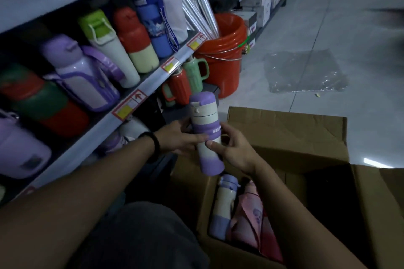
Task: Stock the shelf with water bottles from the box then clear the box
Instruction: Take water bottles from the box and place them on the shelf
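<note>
A purple-and-cream bottle [206,135] is held nearly upright, lid up, over the left edge of the open cardboard box [306,137], between the box and the shelf [150,82]. It is gripped from the left by the left hand [182,137], fingers curled round its middle, and pinched from the right by the right hand [234,150], thumb laid across the front. A dark wristband [153,140] is worn on the left wrist.

Inside the box a second bottle [224,205] is seen lying beside a pink wrapped item [251,209]. The shelf is crowded with a purple flask [83,72], a green-lidded flask [109,46], a red flask [135,39] and a blue flask [153,22]. On the level below, a red mug [178,87] and a green mug [194,72] are set close together. A red bucket [225,50] and a clear plastic bag [306,72] are found on the floor beyond.

"HEL" can be read on the held bottle's purple band; the rest is covered by fingers. The price tags [129,105] are marked with red arrows and yellow patches; their print cannot be read.
</note>
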A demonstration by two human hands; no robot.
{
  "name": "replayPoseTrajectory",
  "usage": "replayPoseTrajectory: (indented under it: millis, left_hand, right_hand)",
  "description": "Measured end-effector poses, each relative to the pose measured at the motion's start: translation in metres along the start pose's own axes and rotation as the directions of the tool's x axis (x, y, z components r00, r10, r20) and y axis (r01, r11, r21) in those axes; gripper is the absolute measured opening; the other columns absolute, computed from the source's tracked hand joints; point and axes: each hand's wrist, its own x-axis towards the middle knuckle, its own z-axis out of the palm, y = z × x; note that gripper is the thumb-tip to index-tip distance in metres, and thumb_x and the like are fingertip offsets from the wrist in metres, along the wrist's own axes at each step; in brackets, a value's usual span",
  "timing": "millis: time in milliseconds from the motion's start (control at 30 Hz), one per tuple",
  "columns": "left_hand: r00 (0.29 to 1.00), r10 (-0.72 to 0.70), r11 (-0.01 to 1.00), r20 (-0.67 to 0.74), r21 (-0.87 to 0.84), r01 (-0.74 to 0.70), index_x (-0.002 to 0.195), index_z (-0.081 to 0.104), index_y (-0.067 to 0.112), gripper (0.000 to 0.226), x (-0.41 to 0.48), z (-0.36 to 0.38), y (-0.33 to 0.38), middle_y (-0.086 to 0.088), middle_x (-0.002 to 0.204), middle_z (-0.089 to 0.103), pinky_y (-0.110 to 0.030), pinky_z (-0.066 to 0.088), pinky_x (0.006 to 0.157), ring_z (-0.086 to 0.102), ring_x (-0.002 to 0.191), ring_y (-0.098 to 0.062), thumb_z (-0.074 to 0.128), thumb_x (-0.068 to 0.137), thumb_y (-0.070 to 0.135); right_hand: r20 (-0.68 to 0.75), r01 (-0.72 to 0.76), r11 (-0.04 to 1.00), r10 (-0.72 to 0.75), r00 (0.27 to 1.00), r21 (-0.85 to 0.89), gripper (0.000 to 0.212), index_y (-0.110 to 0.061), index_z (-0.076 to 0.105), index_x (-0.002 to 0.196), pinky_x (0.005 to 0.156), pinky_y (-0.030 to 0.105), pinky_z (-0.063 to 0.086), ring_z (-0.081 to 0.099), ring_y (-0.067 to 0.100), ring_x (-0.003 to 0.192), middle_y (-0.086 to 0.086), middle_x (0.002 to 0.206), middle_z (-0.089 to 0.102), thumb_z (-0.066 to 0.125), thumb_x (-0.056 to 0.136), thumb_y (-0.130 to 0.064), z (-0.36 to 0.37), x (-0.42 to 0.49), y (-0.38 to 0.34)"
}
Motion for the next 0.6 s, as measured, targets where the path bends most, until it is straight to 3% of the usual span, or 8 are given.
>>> replayPoseTrajectory:
  millis: [67, 133, 233, 300, 400, 467, 533, 600]
  left_hand:
    - [0.995, 0.029, 0.988, -0.092, -0.150, -0.043, 0.129, 0.062, 0.022, 0.045, 0.001, 0.008, -0.014, -0.006, 0.118, 0.075, -0.027, 0.059, 0.063, 0.075, 0.083, -0.010, 0.080, 0.089, 0.018]
    - [0.981, 0.032, 0.974, -0.189, -0.215, -0.073, 0.121, 0.067, 0.018, 0.036, 0.006, 0.010, -0.027, -0.011, 0.116, 0.076, -0.028, 0.059, 0.062, 0.075, 0.086, -0.011, 0.078, 0.089, 0.008]
    - [0.961, 0.010, 0.938, -0.277, -0.329, -0.105, 0.125, 0.067, 0.019, 0.046, 0.019, 0.003, -0.042, -0.008, 0.116, 0.077, -0.045, 0.063, 0.077, 0.075, 0.102, -0.024, 0.084, 0.083, 0.008]
    - [0.932, 0.028, 0.922, -0.361, -0.351, -0.163, 0.123, 0.066, 0.019, 0.049, 0.028, -0.004, -0.046, -0.006, 0.117, 0.076, -0.044, 0.063, 0.086, 0.076, 0.099, -0.016, 0.083, 0.081, 0.001]
    - [0.865, 0.088, 0.940, -0.494, -0.246, -0.236, 0.126, 0.063, 0.017, 0.060, 0.042, -0.015, -0.048, 0.005, 0.115, 0.073, -0.016, 0.058, 0.083, 0.072, 0.097, -0.001, 0.087, 0.075, -0.002]
    - [0.813, 0.096, 0.956, -0.575, -0.174, -0.237, 0.133, 0.060, 0.014, 0.068, 0.055, -0.024, -0.050, 0.006, 0.118, 0.069, 0.000, 0.048, 0.072, 0.067, 0.104, -0.007, 0.089, 0.073, -0.001]
    - [0.759, 0.070, 0.958, -0.647, -0.168, -0.232, 0.134, 0.061, 0.007, 0.063, 0.071, -0.033, -0.054, -0.005, 0.123, 0.069, 0.000, 0.046, 0.066, 0.065, 0.110, -0.019, 0.085, 0.077, -0.004]
    - [0.709, 0.095, 0.974, -0.698, -0.083, -0.212, 0.132, 0.060, 0.000, 0.054, 0.086, -0.039, -0.064, -0.018, 0.124, 0.069, -0.006, 0.047, 0.074, 0.065, 0.116, -0.033, 0.078, 0.082, -0.008]
  right_hand:
    - [0.008, 0.008, 1.000, -0.008, 1.000, -0.017, 0.049, -0.017, 0.063, 0.135, 0.098, 0.048, 0.059, 0.071, 0.025, 0.116, 0.005, 0.124, 0.074, 0.081, 0.090, -0.022, 0.011, 0.005, 0.004]
    - [0.020, 0.008, 0.999, -0.007, 1.000, -0.051, 0.054, -0.020, 0.061, 0.137, 0.101, 0.051, 0.057, 0.070, 0.020, 0.118, 0.001, 0.125, 0.073, 0.082, 0.088, -0.030, 0.019, 0.013, 0.008]
    - [0.045, -0.008, 0.991, 0.014, 0.999, -0.135, 0.054, -0.024, 0.058, 0.139, 0.101, 0.049, 0.056, 0.069, 0.015, 0.118, -0.005, 0.127, 0.072, 0.077, 0.091, -0.038, 0.032, 0.029, 0.009]
    - [0.028, 0.016, 0.967, -0.009, 1.000, -0.253, 0.054, -0.023, 0.059, 0.139, 0.099, 0.047, 0.056, 0.068, 0.015, 0.114, -0.006, 0.125, 0.072, 0.074, 0.089, -0.039, 0.042, 0.044, 0.006]
    - [-0.024, 0.008, 0.940, -0.017, 1.000, -0.342, 0.053, -0.017, 0.058, 0.140, 0.094, 0.038, 0.055, 0.066, 0.020, 0.111, -0.003, 0.120, 0.069, 0.072, 0.089, -0.021, 0.057, 0.069, -0.004]
    - [-0.031, -0.032, 0.949, 0.023, 0.999, -0.312, 0.057, -0.020, 0.059, 0.139, 0.089, 0.034, 0.054, 0.066, 0.019, 0.106, -0.008, 0.112, 0.067, 0.071, 0.083, -0.019, 0.065, 0.085, -0.012]
    - [-0.039, -0.101, 0.974, 0.095, 0.995, -0.201, 0.058, -0.026, 0.063, 0.132, 0.091, 0.040, 0.057, 0.068, 0.018, 0.101, -0.012, 0.106, 0.068, 0.070, 0.074, -0.020, 0.071, 0.106, -0.014]
    - [-0.009, -0.135, 0.988, 0.135, 0.991, -0.078, 0.060, -0.027, 0.065, 0.131, 0.090, 0.044, 0.058, 0.069, 0.015, 0.095, -0.007, 0.109, 0.074, 0.073, 0.072, -0.020, 0.078, 0.127, -0.010]
